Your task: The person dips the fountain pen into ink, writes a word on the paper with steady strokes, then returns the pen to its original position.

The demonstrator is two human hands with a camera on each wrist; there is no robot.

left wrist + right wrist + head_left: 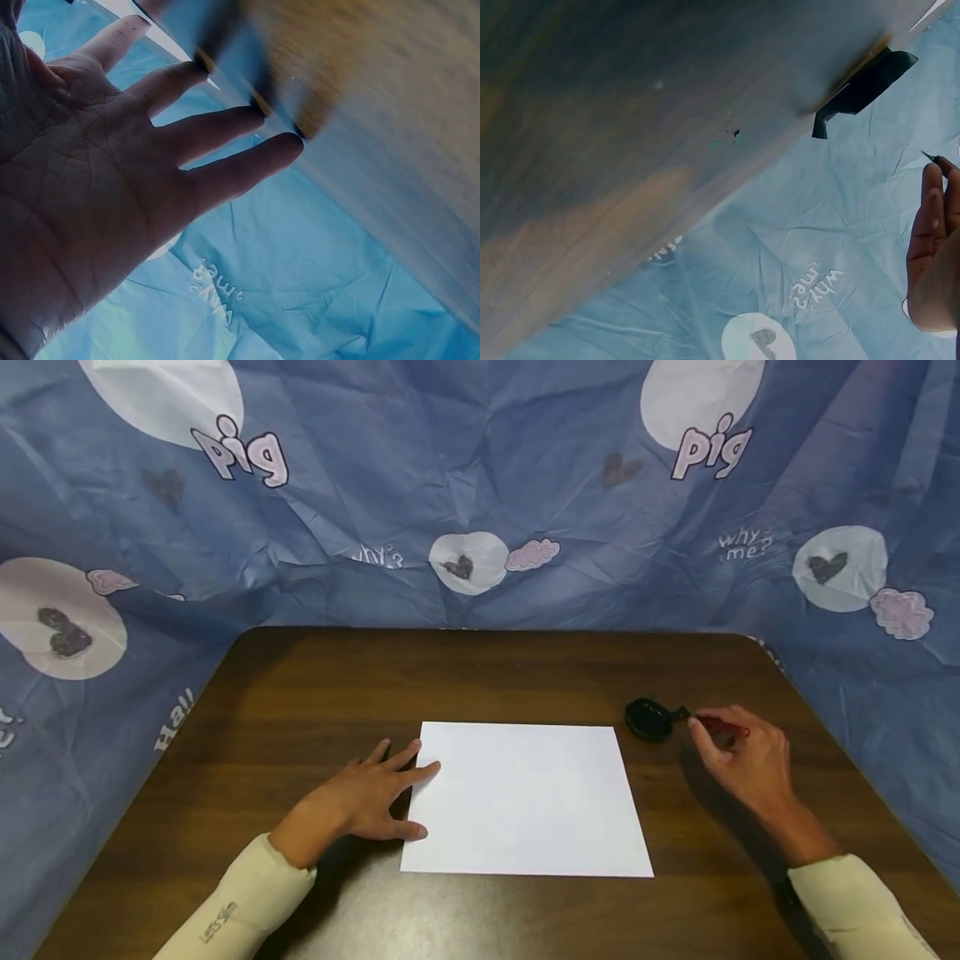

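Paper (pixel 528 802) lay with tabletop (pixel 480 677) around every edge, the left hand (pixel 371 797) touching its left side, fingers spread; the right hand (pixel 750 760) pinched a partly covered red tool (pixel 723 727). Left wrist view showed a paper sliver; right wrist view cropped that hand.

A brown wood-grain table (pixel 480 677) with 2 rounded far corners carries 1 blank white sheet of paper (pixel 525 797), lying flat near the middle. Just right of the sheet's far right corner, not touching it, sits 1 small dark dish (pixel 648 719) with a short tab pointing right.
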